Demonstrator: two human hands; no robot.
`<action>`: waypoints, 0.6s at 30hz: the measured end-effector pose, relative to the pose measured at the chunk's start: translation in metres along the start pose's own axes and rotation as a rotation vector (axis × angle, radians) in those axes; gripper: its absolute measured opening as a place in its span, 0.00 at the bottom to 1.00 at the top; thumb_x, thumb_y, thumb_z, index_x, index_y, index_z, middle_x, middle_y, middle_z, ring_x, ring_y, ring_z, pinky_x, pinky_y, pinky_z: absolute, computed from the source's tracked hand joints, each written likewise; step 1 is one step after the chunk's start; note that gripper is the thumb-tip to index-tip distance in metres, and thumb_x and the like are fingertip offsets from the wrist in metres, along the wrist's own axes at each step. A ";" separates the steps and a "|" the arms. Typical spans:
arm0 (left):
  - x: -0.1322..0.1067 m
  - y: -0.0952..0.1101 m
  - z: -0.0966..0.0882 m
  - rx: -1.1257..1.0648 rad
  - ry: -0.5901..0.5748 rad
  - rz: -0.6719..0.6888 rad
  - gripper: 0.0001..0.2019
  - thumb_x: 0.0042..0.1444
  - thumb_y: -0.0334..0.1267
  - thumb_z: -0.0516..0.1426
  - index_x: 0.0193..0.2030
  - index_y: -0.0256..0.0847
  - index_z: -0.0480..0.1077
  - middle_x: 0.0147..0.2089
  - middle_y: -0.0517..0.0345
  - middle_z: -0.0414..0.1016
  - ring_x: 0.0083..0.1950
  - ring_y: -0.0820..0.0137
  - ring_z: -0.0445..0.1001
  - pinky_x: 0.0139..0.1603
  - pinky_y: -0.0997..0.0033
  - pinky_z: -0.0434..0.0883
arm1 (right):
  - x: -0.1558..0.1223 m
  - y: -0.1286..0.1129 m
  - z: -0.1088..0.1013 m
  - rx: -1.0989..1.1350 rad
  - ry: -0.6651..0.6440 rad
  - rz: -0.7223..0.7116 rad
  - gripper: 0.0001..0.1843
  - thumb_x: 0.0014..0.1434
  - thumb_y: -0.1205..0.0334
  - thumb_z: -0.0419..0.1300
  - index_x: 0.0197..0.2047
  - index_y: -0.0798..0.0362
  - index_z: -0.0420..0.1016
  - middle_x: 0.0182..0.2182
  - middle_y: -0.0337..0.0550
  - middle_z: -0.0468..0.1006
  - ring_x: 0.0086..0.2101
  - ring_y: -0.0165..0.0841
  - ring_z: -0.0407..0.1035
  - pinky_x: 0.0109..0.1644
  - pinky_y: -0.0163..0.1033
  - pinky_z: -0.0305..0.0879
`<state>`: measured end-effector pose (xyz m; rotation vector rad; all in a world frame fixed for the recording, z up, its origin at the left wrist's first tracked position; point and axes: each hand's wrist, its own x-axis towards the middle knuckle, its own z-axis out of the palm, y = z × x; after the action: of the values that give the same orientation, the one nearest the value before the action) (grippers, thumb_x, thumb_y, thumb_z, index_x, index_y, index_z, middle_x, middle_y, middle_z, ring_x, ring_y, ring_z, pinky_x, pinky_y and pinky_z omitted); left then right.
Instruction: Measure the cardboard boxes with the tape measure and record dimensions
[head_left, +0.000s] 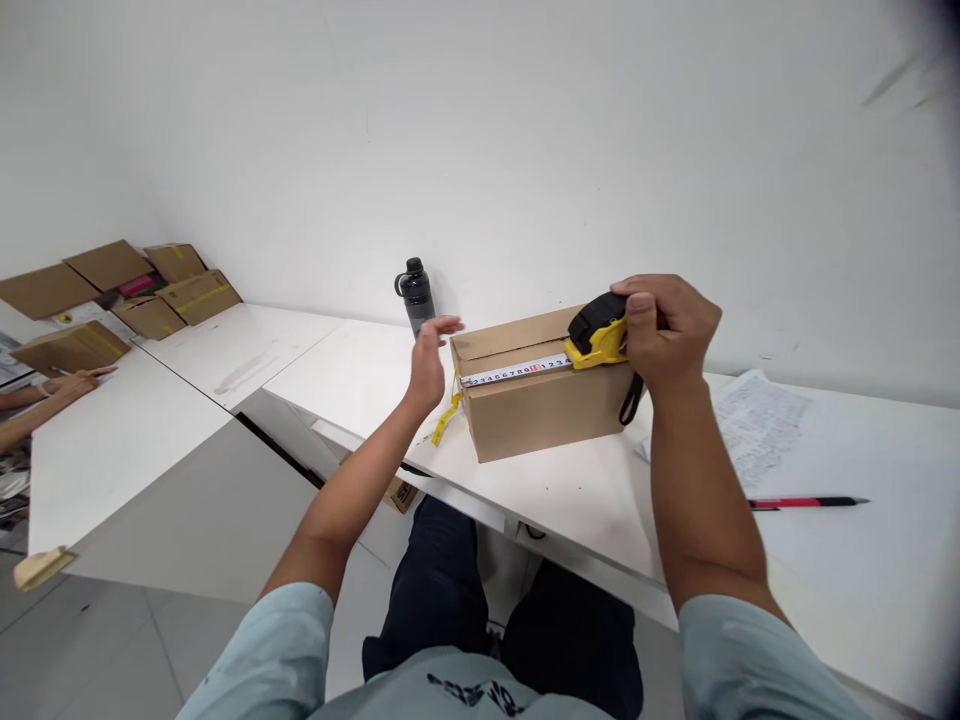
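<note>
A brown cardboard box [551, 415] stands on the white table in front of me. My right hand [671, 325] grips a yellow and black tape measure [600, 335] at the box's right end. Its white blade [517, 371] lies along the top of the box, reaching the left edge. Beside that left end is my left hand [431, 365], fingers stretched out and holding nothing that shows. Below it, a yellow strip [447, 418] hangs down by the box's left side. A black wrist strap [631, 400] dangles from the tape measure.
A dark bottle [415, 295] stands by the wall. Written papers [757, 420] and a red and black pen [810, 502] lie on the right of the table [862, 600]. Several cardboard boxes [199, 297] are at the far left, near another person's hands [79, 382].
</note>
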<state>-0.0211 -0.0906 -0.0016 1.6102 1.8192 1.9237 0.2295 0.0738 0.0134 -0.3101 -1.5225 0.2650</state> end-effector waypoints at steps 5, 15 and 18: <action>0.011 0.045 0.012 0.272 -0.742 0.148 0.34 0.77 0.63 0.41 0.59 0.44 0.81 0.62 0.49 0.82 0.68 0.53 0.76 0.72 0.51 0.67 | -0.003 0.010 0.001 0.025 0.046 -0.034 0.27 0.76 0.43 0.50 0.38 0.50 0.82 0.36 0.50 0.84 0.39 0.41 0.80 0.46 0.49 0.76; 0.020 0.049 0.004 0.573 -0.879 0.051 0.32 0.76 0.60 0.45 0.81 0.53 0.60 0.86 0.56 0.48 0.86 0.50 0.44 0.84 0.43 0.45 | 0.009 0.052 -0.044 -0.198 0.118 0.017 0.30 0.73 0.41 0.49 0.38 0.53 0.84 0.34 0.51 0.83 0.37 0.40 0.79 0.43 0.46 0.73; 0.023 0.051 0.006 0.597 -0.937 0.071 0.31 0.77 0.55 0.43 0.81 0.49 0.59 0.84 0.54 0.56 0.85 0.52 0.50 0.84 0.42 0.44 | 0.008 0.074 -0.074 -0.236 0.271 0.139 0.28 0.70 0.42 0.52 0.36 0.55 0.83 0.31 0.53 0.82 0.34 0.39 0.77 0.41 0.46 0.71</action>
<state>0.0021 -0.0876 0.0495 2.1814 1.9011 0.3835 0.3052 0.1438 -0.0072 -0.6163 -1.2660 0.1455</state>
